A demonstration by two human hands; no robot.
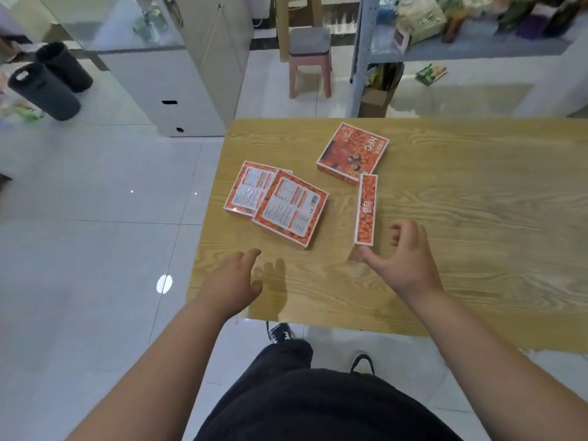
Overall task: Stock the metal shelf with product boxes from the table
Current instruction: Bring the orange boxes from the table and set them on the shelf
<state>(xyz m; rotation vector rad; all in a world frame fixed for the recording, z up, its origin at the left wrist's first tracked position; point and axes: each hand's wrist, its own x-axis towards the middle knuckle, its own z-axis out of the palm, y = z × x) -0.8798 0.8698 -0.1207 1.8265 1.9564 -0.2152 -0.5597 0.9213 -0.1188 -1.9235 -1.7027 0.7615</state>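
Wood table: right hand touches edge-standing box; metal shelf holds packets.

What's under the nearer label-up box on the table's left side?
The nearer box overlaps the right side of a second orange box, also label up. How far that one runs beneath is hidden.

**Dark clothes, bare forearms**

Both forearms are bare from the frame's lower edge down to the left hand and the right hand. A loose, plain black top covers the torso. Below it are black trousers, softly creased at the leg. The left shoe is black with white markings on top. The right shoe is black with a pale edge.
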